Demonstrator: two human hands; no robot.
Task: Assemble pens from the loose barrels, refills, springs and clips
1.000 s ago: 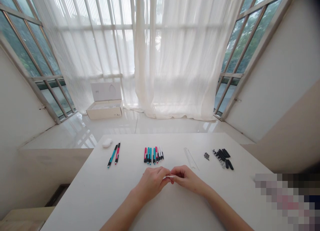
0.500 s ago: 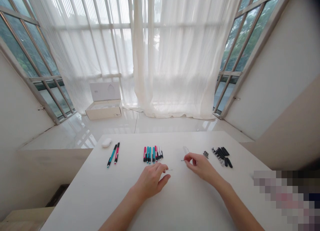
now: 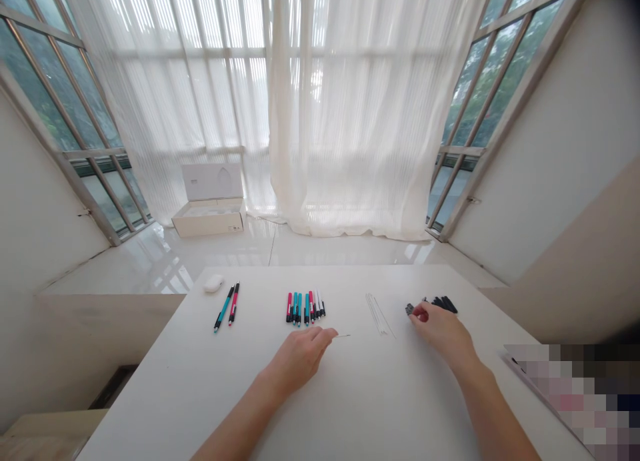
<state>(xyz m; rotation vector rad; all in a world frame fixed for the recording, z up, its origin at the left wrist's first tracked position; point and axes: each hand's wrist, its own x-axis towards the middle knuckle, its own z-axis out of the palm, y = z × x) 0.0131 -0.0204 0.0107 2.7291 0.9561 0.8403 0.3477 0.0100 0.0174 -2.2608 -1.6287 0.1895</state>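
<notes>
My left hand [image 3: 299,359] rests near the front of the white table [image 3: 350,408], pinching a thin metal rod [image 3: 343,336] whose tip sticks out past the fingertips. Over at the right, my right hand [image 3: 435,331] has its fingertips at a small heap of dark metal parts [image 3: 410,309], partly hiding them. Just behind that hand lie black pen parts [image 3: 445,305]. Several thin metal rods [image 3: 379,313] lie between my hands, further back.
A row of several teal, pink and black pens [image 3: 305,308] lies mid-table, with a teal pen and a pink pen [image 3: 227,306] to its left. A small white rounded object [image 3: 214,283] sits near the far edge. An open white box [image 3: 209,211] stands on the glossy floor beyond.
My hands have moved apart. The right hand went from the thin rods rightward to the dark parts, and the left hand stays near the front with its rod.
</notes>
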